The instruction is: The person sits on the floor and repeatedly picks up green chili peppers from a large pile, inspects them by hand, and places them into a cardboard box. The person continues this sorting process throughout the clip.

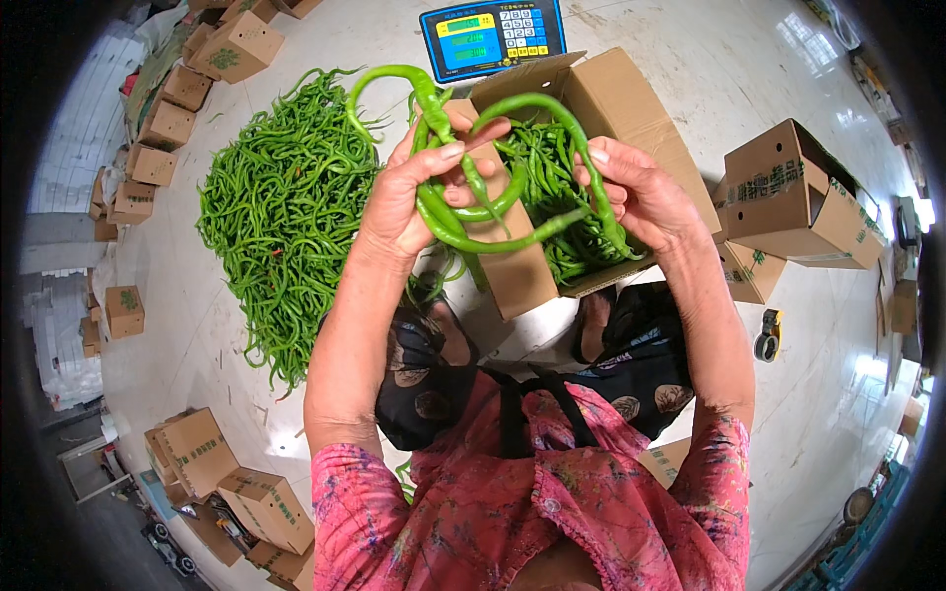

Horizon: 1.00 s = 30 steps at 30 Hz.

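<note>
My left hand (414,185) grips several long green chili peppers (430,100), which curl out above and below the fingers. Between thumb and fingers, my right hand (643,188) pinches a single curved green pepper (543,101) whose arched end reaches back toward the left hand. Both hands are raised over an open cardboard box (621,96) partly filled with green peppers (550,162). Left of the box, a large heap of green peppers (288,214) lies on the floor, with a few red ones among them.
A digital scale display (491,37) stands behind the box. More cardboard boxes sit at right (798,196), upper left (236,48) and lower left (266,510). A tape dispenser (768,336) lies on the pale tiled floor (805,414).
</note>
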Motion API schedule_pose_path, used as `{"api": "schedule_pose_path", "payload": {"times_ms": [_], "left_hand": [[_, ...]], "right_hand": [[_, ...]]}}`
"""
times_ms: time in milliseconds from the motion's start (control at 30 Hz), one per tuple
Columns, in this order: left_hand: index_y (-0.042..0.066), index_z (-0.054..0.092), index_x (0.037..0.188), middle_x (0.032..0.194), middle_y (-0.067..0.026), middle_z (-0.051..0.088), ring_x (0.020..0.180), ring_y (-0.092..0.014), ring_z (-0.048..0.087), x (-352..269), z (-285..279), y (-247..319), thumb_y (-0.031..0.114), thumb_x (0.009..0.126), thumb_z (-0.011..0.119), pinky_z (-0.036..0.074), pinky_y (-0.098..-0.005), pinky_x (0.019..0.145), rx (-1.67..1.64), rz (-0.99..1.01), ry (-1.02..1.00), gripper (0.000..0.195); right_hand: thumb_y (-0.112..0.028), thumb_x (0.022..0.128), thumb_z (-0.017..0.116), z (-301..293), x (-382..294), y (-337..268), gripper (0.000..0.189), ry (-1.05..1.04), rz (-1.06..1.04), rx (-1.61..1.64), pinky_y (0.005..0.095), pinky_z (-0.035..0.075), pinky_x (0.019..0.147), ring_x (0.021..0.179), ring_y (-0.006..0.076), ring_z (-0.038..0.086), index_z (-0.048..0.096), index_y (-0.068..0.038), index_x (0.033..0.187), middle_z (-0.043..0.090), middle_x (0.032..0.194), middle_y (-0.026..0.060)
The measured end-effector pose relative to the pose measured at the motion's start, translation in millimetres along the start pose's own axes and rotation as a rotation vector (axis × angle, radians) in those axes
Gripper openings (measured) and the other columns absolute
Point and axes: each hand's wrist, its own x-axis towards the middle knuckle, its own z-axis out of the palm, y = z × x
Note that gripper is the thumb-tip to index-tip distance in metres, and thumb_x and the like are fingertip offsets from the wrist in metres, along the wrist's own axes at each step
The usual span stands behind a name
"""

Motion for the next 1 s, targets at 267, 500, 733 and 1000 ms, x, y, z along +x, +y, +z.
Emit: {"api": "schedule_pose_path", "payload": {"times_ms": [267,500,733,1000], "left_hand": [[0.004,0.053,0.119,0.118,-0.0211,0.061,0.08,-0.018,0.063,1,-2,0,0.007,0.091,0.059,0.048,-0.0206,0.057,0.061,0.0,0.163,0.029],[0.001,0.052,0.123,0.091,-0.0098,0.063,0.07,-0.012,0.06,-4,10,-1,0.012,0.094,0.057,0.042,-0.0169,0.048,0.215,0.012,0.141,0.031],[0.002,0.055,0.12,0.085,-0.0075,0.063,0.068,-0.011,0.06,-9,14,-1,0.014,0.091,0.061,0.038,-0.0166,0.047,0.384,-0.062,0.152,0.032],[0.004,0.058,0.115,0.084,-0.0029,0.064,0.069,-0.007,0.06,-8,24,-5,0.021,0.087,0.067,0.036,-0.0182,0.052,0.588,-0.15,0.179,0.034]], "right_hand": [[-0.014,0.098,0.053,-5,-3,-8,0.017,-0.02,-0.022,0.127,0.0146,0.035,0.049,0.055,0.0015,0.037,0.056,0.001,0.106,0.06,0.087,0.0051],[-0.017,0.094,0.062,-2,-5,-18,0.013,0.143,-0.085,-0.028,0.0139,0.037,0.049,0.057,0.0011,0.044,0.061,-0.005,0.098,0.065,0.085,0.0032],[-0.017,0.09,0.068,-17,3,-17,0.012,0.34,-0.151,-0.554,0.017,0.036,0.054,0.059,0.0021,0.044,0.061,-0.009,0.094,0.061,0.076,-0.0029],[-0.025,0.089,0.067,-13,35,2,0.024,0.545,-0.315,-1.001,0.0249,0.041,0.06,0.066,0.007,0.048,0.063,-0.001,0.095,0.055,0.071,-0.0028]]}}
